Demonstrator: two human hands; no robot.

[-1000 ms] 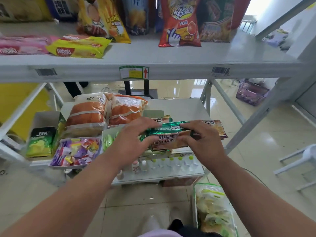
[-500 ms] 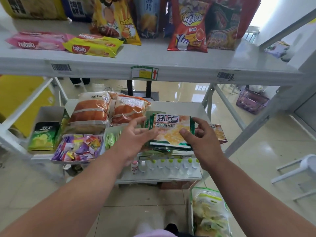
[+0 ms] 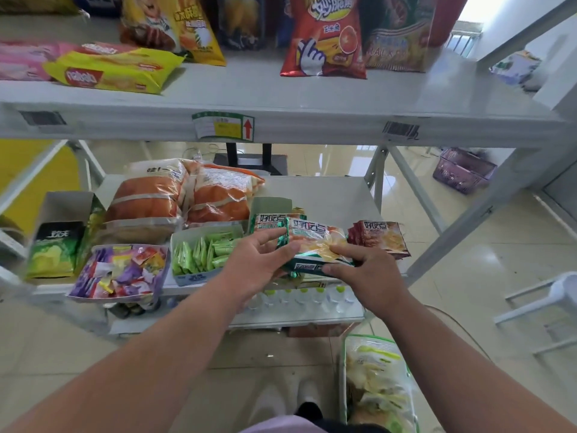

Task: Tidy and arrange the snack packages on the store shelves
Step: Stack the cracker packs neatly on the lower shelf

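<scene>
Right now both hands hold a small stack of green-edged biscuit packets (image 3: 315, 245) just above the front of the lower shelf (image 3: 327, 195). The left hand (image 3: 259, 264) is under the stack's left end, fingers loosely curled around the foil edge, thumb lying along the front. The right hand (image 3: 362, 270) pinches the right end, thumb on the near edge and fingers on top of the uppermost packet. That packet lies tilted, its printed face up.

Behind the stack another green packet of the same kind (image 3: 270, 221) stands in an open carton, and just to the right a dark red packet (image 3: 379, 237) lies flat on the shelf, close to the right hand's fingers. To the left sits an open box of light green sachets (image 3: 203, 251), then a tray of mixed purple and yellow sweets (image 3: 121, 271), then a green chip bag (image 3: 54, 248) at the far left. Two orange bread bags (image 3: 184, 192) lie side by side toward the back.

On the upper shelf (image 3: 281, 101) a yellow wafer pack (image 3: 112, 70) lies flat beside a pink one (image 3: 22, 60), and a red chip bag (image 3: 327, 35) stands upright among other bags.
</scene>
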